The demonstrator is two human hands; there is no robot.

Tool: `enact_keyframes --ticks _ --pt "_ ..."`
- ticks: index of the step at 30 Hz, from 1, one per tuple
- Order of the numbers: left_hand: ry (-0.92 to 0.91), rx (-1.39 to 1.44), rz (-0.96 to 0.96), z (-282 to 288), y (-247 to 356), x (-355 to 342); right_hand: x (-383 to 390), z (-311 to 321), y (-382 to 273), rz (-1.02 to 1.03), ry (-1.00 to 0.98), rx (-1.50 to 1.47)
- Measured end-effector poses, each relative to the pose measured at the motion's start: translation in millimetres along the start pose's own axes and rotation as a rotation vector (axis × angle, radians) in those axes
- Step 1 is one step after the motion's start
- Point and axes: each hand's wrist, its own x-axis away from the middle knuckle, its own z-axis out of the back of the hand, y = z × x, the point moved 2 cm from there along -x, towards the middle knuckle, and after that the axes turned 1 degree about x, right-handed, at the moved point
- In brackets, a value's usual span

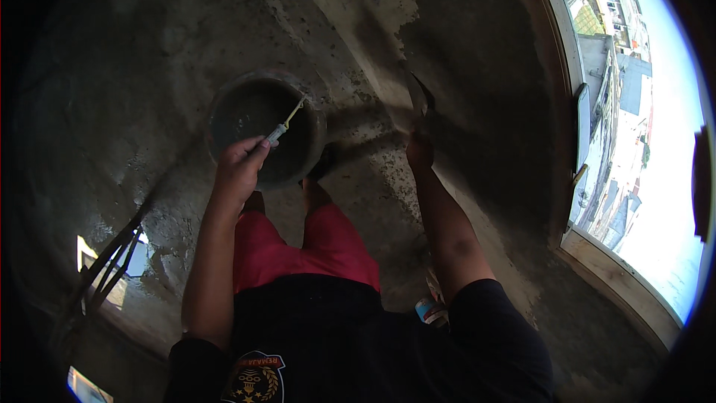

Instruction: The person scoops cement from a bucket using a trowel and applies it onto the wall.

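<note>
My left hand (242, 160) is closed on a slim tool (287, 123) with a pale grip and a thin yellowish bar reaching over a round grey bucket (246, 104). The bucket holds grey wet material and stands by my feet. My right hand (419, 151) is closed on a trowel (418, 95), whose dark blade is held out against the shadowed grey cement surface (470, 67), right of the bucket. Whether the blade touches that surface I cannot tell.
A bright window opening (619, 142) with a wooden sill (611, 269) curves along the right, with rooftops outside. Thin dark bars or hoses (112, 261) lie at the lower left, near patches of light. A small can (426, 312) sits behind my right arm.
</note>
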Motion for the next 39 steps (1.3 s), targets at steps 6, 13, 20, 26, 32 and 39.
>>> enact_keyframes --ticks 6,13,20,26,32,39 --pt "-0.001 -0.003 0.002 -1.4 5.4 -2.6 42.3 6.2 -9.0 -0.154 -0.055 -0.156" --pt "-0.010 -0.005 0.012 -3.5 3.6 -1.7 -23.2 17.4 -13.5 -0.051 -0.053 0.004" --pt "0.000 0.028 0.026 7.4 -1.1 4.1 24.1 -0.2 8.2 -0.030 0.101 -0.089" --pt "-0.021 0.009 -0.004 -3.2 5.0 -1.6 -7.6 6.9 13.6 -0.230 -0.097 -0.177" --pt "-0.046 0.055 0.034 0.0 2.2 3.3 -20.8 11.7 25.1 -0.114 0.036 0.030" --pt "0.020 0.061 0.038 25.3 0.6 11.3 21.4 28.8 -28.4 -0.102 -0.111 -0.038"
